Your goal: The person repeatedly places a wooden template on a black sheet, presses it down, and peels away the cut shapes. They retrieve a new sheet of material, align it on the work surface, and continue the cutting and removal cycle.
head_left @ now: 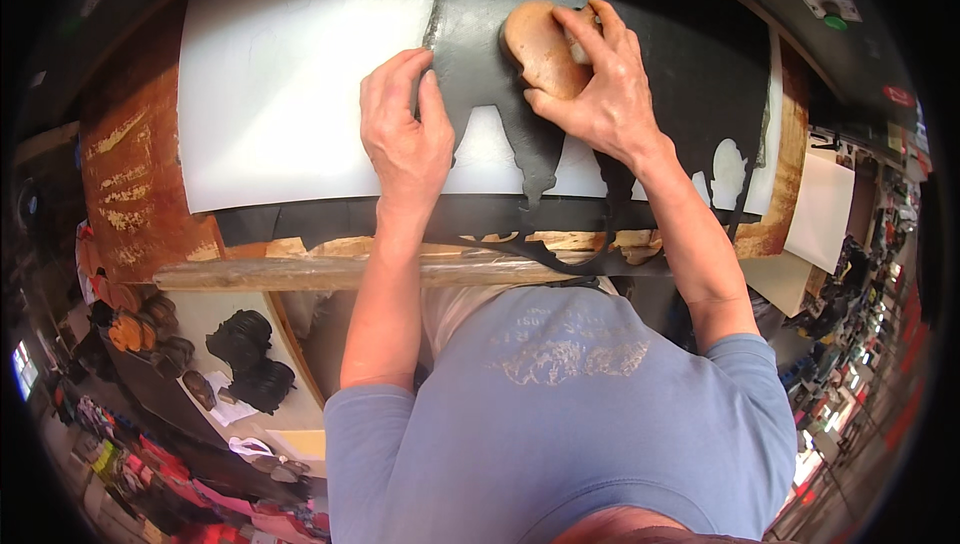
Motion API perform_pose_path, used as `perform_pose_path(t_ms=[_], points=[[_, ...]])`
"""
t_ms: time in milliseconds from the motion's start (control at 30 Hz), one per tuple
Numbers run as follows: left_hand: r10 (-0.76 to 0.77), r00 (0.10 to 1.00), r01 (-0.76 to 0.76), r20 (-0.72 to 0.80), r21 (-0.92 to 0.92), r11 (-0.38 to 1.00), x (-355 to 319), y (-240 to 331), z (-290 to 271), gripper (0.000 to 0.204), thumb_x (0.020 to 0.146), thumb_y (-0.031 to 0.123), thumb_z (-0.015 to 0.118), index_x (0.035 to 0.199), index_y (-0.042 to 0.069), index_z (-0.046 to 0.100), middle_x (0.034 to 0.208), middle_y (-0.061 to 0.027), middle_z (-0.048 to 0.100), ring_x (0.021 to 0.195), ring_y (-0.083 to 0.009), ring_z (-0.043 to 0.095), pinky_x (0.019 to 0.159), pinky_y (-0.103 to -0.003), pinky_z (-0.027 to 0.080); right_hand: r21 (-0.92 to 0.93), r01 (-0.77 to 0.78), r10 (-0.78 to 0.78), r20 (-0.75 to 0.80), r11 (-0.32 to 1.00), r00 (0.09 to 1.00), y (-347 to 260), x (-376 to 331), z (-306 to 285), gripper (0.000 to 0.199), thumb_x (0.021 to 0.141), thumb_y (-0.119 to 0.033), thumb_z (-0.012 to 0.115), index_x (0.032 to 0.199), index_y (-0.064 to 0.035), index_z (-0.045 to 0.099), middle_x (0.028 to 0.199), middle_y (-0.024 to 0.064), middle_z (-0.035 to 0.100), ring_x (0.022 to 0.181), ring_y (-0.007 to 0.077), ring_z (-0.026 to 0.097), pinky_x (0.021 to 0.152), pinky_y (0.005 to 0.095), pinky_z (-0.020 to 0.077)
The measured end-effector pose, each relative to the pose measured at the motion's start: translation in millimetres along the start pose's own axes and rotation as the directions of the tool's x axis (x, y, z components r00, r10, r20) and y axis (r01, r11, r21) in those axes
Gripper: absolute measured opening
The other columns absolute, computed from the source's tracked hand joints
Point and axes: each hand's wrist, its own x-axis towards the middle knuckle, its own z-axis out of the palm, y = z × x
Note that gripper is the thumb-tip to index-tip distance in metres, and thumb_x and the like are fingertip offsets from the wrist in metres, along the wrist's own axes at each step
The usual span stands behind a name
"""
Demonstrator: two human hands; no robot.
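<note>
My right hand (605, 84) grips a tan, sole-shaped cutting die (540, 49) by its right side, thumb at the lower end and fingers over the upper part. The die lies on a black sheet (690, 54), which looks like leather or rubber. Cut-out gaps and ragged strips run along the sheet's near edge. My left hand (405, 124) is at the sheet's left edge, fingers curved and thumb apart, with nothing visible between them. Beneath the sheet lies a white cutting board (280, 94).
The board rests on a worn brown table (130, 174) with a wooden front rail (350, 272). Dark machine parts frame the far side, with a green button (834, 21) at right. Stacks of black cut pieces (255, 359) stand on a lower surface at left.
</note>
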Motion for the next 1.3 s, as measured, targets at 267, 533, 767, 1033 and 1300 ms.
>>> perform_pose_path(t_ms=[267, 533, 767, 1033, 1300], points=[[-0.124, 0.992, 0.121, -0.016, -0.117, 0.986, 0.3, -1.0, -2.1, 0.028, 0.094, -0.001, 0.066, 0.122, 0.0, 0.071, 0.121, -0.016, 0.072, 0.112, -0.0334, 0.067, 0.097, -0.041, 0.054, 0.153, -0.138, 0.162, -0.158, 0.979, 0.974, -24.2, 17.1, 8.5, 0.098, 0.071, -0.054, 0.091, 0.147, -0.0013, 0.057, 0.154, 0.0318, 0.045, 0.137, 0.0473, 0.052, 0.113, 0.052, 0.0484], [0.15, 0.969, -0.162, 0.197, 0.045, 0.986, 10.8, 0.2, 9.9, 0.047, 0.094, 0.006, 0.07, 0.14, 0.0, 0.064, 0.127, -0.0156, 0.072, 0.118, -0.0313, 0.062, 0.104, -0.042, 0.045, 0.25, 0.032, 0.03, -0.24, 0.968, 0.97, 26.8, 11.2, 24.7, 0.059, 0.094, -0.035, 0.077, 0.141, -0.0017, 0.065, 0.145, 0.0194, 0.062, 0.134, 0.035, 0.06, 0.113, 0.0446, 0.0474], [0.106, 0.965, -0.104, 0.239, -0.02, 0.994, 17.2, 3.9, 16.1, 0.044, 0.092, 0.003, 0.069, 0.136, 0.001, 0.069, 0.119, -0.0109, 0.077, 0.113, -0.03, 0.063, 0.099, -0.04, 0.044, 0.35, 0.109, -0.011, -0.273, 0.93, 0.962, 41.2, 15.8, 31.8, 0.041, 0.085, -0.022, 0.086, 0.12, -0.0003, 0.078, 0.129, 0.017, 0.074, 0.119, 0.0304, 0.072, 0.102, 0.0389, 0.0573], [0.069, 0.972, -0.064, 0.223, -0.03, 0.998, 11.0, 0.0, 15.2, 0.039, 0.091, 0.0, 0.072, 0.129, 0.003, 0.074, 0.109, -0.009, 0.079, 0.108, -0.0292, 0.065, 0.1, -0.039, 0.046, 0.438, 0.031, 0.084, -0.243, 0.899, 0.966, 38.3, 16.7, 27.8, 0.024, 0.09, -0.008, 0.083, 0.112, 0.0001, 0.079, 0.117, 0.0126, 0.078, 0.107, 0.0207, 0.075, 0.094, 0.0314, 0.0597], [0.013, 0.98, -0.015, 0.2, 0.007, 1.0, -11.4, 37.0, -19.7, 0.028, 0.1, 0.001, 0.065, 0.128, -0.002, 0.07, 0.122, -0.0185, 0.071, 0.118, -0.0328, 0.064, 0.098, -0.041, 0.053, 0.543, 0.002, 0.222, -0.347, 0.84, 0.911, 35.4, -11.9, -0.6, 0.016, 0.097, -0.01, 0.072, 0.11, 0.0004, 0.075, 0.104, 0.0084, 0.072, 0.088, 0.0154, 0.067, 0.08, 0.0282, 0.0546]])
